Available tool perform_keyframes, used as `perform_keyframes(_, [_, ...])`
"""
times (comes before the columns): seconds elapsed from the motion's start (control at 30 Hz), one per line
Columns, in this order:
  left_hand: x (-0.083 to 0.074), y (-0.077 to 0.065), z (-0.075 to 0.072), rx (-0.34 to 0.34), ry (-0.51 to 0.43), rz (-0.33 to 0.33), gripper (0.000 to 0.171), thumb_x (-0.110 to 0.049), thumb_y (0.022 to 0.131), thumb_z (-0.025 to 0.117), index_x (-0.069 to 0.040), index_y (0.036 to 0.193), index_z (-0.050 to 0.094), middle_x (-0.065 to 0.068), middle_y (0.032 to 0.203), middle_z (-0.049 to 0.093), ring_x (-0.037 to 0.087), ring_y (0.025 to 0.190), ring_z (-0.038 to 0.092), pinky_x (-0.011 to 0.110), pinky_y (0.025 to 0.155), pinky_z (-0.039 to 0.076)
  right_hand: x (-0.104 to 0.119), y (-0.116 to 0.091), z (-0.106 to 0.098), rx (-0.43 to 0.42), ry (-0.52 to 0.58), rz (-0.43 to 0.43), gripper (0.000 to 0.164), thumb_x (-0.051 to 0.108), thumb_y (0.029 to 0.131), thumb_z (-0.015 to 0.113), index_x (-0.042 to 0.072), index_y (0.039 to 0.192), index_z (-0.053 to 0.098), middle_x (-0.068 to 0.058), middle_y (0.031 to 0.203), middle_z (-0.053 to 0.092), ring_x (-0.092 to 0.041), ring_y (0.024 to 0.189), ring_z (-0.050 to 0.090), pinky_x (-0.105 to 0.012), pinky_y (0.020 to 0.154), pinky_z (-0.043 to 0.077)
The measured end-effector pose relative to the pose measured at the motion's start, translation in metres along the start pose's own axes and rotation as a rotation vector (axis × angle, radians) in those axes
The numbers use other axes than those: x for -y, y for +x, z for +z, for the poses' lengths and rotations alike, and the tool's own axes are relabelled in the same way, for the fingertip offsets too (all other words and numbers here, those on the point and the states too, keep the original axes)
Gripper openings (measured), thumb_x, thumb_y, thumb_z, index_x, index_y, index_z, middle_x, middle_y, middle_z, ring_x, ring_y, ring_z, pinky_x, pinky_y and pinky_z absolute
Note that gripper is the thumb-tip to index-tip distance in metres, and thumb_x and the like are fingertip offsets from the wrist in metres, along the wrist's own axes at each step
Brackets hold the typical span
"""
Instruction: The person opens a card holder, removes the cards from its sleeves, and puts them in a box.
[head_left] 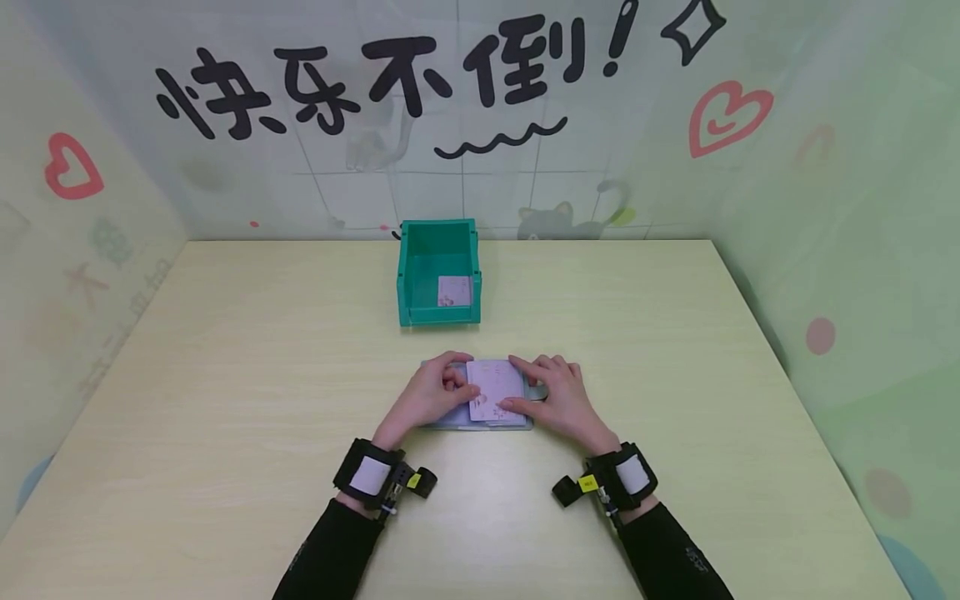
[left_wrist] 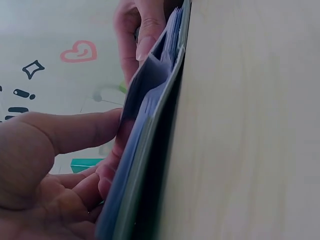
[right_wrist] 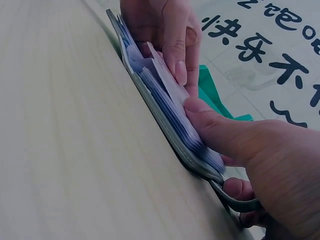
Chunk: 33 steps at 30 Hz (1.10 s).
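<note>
A small booklet (head_left: 450, 421) with sleeve-like pages and a grey-green cover lies spread on the table. A pink printed card (head_left: 495, 390) sits over its right half, its left side slightly raised. My left hand (head_left: 435, 390) pinches the card's left edge, thumb in front and fingers behind. My right hand (head_left: 558, 396) grips the booklet's right side; its thumb presses on the card. In the right wrist view, the stacked pages (right_wrist: 170, 107) show beneath the card, and my lower fingers curl by the cover's strap (right_wrist: 235, 202). How far the card sits inside a sleeve is hidden.
Beyond the booklet stands a green open bin (head_left: 438, 317), with another pink card (head_left: 454, 290) inside. The pale wooden table (head_left: 262, 375) is walled at the back and sides by printed panels (head_left: 450, 196). Both wrists wear black camera straps.
</note>
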<state>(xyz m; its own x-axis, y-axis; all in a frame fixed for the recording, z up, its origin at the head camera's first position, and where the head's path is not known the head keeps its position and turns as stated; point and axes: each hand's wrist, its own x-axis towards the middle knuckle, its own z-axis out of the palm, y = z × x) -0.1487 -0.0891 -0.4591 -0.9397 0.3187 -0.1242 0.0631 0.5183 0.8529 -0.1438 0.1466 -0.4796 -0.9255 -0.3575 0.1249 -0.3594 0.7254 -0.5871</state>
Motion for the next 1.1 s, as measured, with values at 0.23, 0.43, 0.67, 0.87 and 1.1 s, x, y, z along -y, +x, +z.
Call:
perform_keyframes(0.23, [0.001,-0.001,-0.005,0.038,-0.041,0.015,0.052,-0.008,0.092,0.069,0.001,0.140,0.051,0.001,0.078,0.060,0.012,0.068,0.048,0.021,0.064,0.035,-0.003,0.002,0.002,-0.007,-0.016,-0.010,0.069,0.040,0.081,0.082,0.015,0.142,0.059,-0.001,0.090,0.056,-0.020,0.092,0.043,-0.039,0.088,0.026])
perform_keyframes(0.43, [0.000,-0.001,-0.008,0.025,-0.019,0.001,0.051,-0.010,0.092,0.069,-0.001,0.140,0.052,0.005,0.082,0.063,0.013,0.070,0.051,0.023,0.067,0.038,-0.004,0.004,0.003,-0.006,-0.014,-0.016,0.069,0.040,0.082,0.082,0.015,0.142,0.059,-0.001,0.090,0.057,-0.020,0.092,0.043,-0.040,0.088,0.026])
perform_keyframes(0.67, [0.000,-0.001,-0.015,0.012,-0.011,-0.028,0.050,-0.010,0.094,0.067,-0.002,0.141,0.051,0.010,0.094,0.069,0.015,0.078,0.060,0.024,0.075,0.047,-0.004,0.004,0.002,-0.010,-0.020,-0.016,0.068,0.041,0.082,0.081,0.015,0.141,0.059,0.000,0.089,0.056,-0.020,0.092,0.044,-0.039,0.088,0.027])
perform_keyframes(0.87, [0.004,0.000,-0.023,-0.007,-0.035,-0.064,0.049,-0.007,0.094,0.065,-0.001,0.141,0.051,0.016,0.101,0.071,0.016,0.079,0.062,0.025,0.070,0.045,-0.005,0.004,0.002,-0.018,-0.010,-0.011,0.068,0.041,0.081,0.082,0.016,0.141,0.060,0.000,0.088,0.056,-0.019,0.091,0.044,-0.038,0.088,0.027])
perform_keyframes(1.1, [0.006,0.000,-0.037,-0.066,-0.048,-0.175,0.046,-0.006,0.095,0.065,-0.002,0.140,0.053,0.018,0.104,0.069,0.020,0.083,0.060,0.025,0.066,0.043,-0.007,0.006,0.003,-0.021,-0.001,-0.009,0.068,0.040,0.081,0.082,0.015,0.140,0.060,0.000,0.088,0.057,-0.019,0.091,0.044,-0.039,0.089,0.027])
